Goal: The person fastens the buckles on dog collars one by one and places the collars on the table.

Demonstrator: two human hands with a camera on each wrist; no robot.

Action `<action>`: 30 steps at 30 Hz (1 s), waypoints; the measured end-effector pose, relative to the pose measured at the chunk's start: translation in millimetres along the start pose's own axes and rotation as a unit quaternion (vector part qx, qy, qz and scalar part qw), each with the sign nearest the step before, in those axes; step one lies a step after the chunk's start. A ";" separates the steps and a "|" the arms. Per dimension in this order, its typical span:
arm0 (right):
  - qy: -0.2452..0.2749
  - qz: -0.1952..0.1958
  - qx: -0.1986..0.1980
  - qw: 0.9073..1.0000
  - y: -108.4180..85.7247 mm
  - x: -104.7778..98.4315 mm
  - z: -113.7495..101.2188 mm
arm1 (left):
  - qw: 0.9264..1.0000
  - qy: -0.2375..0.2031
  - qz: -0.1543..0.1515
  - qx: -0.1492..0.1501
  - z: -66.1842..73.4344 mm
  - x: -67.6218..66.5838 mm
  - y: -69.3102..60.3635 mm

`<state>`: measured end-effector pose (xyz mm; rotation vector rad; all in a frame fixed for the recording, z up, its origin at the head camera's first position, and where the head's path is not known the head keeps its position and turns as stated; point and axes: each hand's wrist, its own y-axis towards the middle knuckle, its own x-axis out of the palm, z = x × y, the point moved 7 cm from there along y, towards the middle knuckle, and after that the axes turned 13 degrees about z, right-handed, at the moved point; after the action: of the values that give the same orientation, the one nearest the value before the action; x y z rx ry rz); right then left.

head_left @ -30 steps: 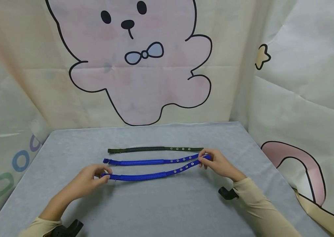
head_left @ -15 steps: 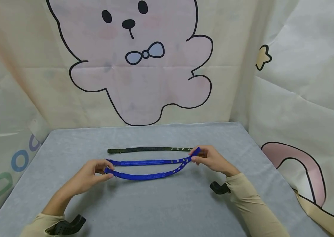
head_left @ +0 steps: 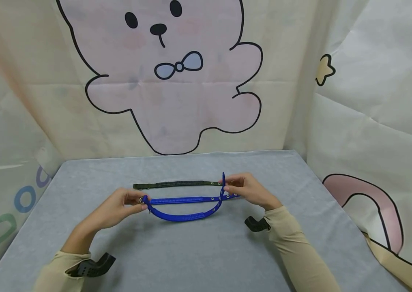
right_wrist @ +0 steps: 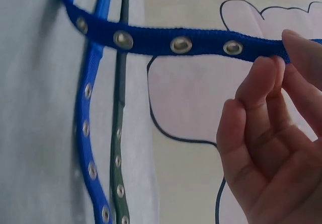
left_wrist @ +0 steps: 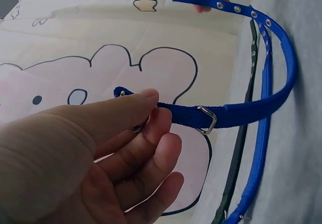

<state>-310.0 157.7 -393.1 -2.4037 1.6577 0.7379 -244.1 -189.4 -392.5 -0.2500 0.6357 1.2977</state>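
A blue collar with metal eyelets hangs in a U between both hands, its ends lifted off the table. My left hand pinches its buckle end between thumb and forefinger; a metal ring shows just past the fingertips in the left wrist view. My right hand pinches the eyelet end, whose tip points up. In the right wrist view the eyelet strap runs leftward from thumb and fingers. Behind it on the table lie a second blue collar and a dark green collar, stretched out side by side.
The table has a light grey cloth over it. Behind it hangs a backdrop printed with a bear, and more printed sheets stand at left and right.
Both hands have moved toward each other and raised the held blue collar's ends. The collar bends from a nearly straight line into a deeper U. The two other collars stay put.
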 end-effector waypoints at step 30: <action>0.009 -0.060 -0.020 0.998 4.0 44.9 -2.1 | 0.976 -0.162 0.146 0.003 7.0 21.1 8.4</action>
<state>-300.4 117.5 -411.3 -2.5190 1.5039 0.7396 -247.3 -166.3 -397.4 0.0657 0.4052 1.5763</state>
